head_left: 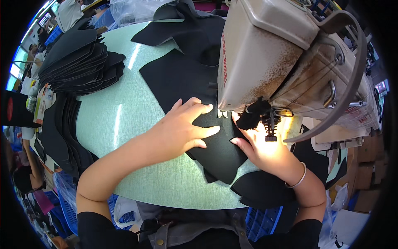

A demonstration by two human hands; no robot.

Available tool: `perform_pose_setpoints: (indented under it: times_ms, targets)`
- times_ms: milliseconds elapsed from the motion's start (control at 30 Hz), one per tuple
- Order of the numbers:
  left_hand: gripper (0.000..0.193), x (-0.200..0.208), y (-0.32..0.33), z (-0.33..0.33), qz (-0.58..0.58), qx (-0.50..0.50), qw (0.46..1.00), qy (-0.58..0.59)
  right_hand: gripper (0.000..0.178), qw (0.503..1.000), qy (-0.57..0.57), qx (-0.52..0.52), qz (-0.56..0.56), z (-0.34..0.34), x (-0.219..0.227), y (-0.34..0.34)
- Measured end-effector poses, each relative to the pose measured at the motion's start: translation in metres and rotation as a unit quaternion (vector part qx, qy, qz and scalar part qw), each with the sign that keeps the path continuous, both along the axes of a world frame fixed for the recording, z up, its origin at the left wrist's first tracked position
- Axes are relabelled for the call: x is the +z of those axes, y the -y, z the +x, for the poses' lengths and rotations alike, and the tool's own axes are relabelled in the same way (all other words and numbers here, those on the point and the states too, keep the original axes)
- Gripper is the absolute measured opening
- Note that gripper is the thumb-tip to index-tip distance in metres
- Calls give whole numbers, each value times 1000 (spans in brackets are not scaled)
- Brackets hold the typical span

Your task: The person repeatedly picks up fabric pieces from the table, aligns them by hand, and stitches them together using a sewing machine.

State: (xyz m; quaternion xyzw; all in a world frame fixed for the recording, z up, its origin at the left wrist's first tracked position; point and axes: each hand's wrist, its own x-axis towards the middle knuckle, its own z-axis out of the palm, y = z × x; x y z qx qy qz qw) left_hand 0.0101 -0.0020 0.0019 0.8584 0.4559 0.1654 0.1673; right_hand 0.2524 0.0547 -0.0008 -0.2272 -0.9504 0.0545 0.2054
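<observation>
Black panel (219, 157), wide tabletop (134, 97) beyond left edge

Black piece (166, 76), pale green table (145, 191), cream machine (257, 54)
The table carries a fine, weave-like pattern; the machine is speckled brown, with red lettering (224, 62) down its left side. The stack (78, 62) at far left is black too. Near: black sleeves (99, 228), a grey apron (195, 232) with brass-coloured studs (160, 242), and, at right, a blue crate (261, 222) and a pale bracelet (303, 176).
</observation>
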Motion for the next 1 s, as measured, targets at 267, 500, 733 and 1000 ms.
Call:
perform_pose_setpoints:
  times_ms: [267,500,733,1000]
  targets:
    - [40,0,-14,-10,-15,-23,999,-31,15,999,35,41,1,19,-26,-35]
    - [47,3,8,11,15,51,998,-19,49,995,92,-39,9,2,-1,14]
    - [40,6,-8,-8,-54,-16,998,-19,49,998,35,45,-24,11,-8,-9]
    - [35,5,-12,-2,162,-49,982,-81,10,997,-27,68,16,21,-34,-30]
